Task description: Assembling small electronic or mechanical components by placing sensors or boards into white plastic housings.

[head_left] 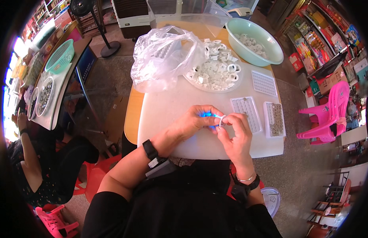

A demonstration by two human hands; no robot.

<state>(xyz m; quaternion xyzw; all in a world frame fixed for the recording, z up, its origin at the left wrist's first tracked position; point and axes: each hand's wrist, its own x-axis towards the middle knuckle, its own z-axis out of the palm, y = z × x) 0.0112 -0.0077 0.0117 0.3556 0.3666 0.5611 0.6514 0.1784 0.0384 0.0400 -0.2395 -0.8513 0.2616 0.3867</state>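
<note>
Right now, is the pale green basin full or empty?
Neither, partly filled: white pieces lie across the bottom of the pale green basin, while its inner wall shows bare above them.

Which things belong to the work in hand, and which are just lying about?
Likely in use: curved white piece in left fingers and right fingers; heap of white pieces; white grid tray; pale green basin.

Seemingly idle: black fan; pink chair, right; green basket.

Left hand (199, 121) and right hand (236, 139) pinch small white ring-shaped part (221, 120) over white-topped counter (164, 107); beyond: clear plastic bag (156, 67), heaped white parts (215, 73), pale-green basin (276, 53).
</note>
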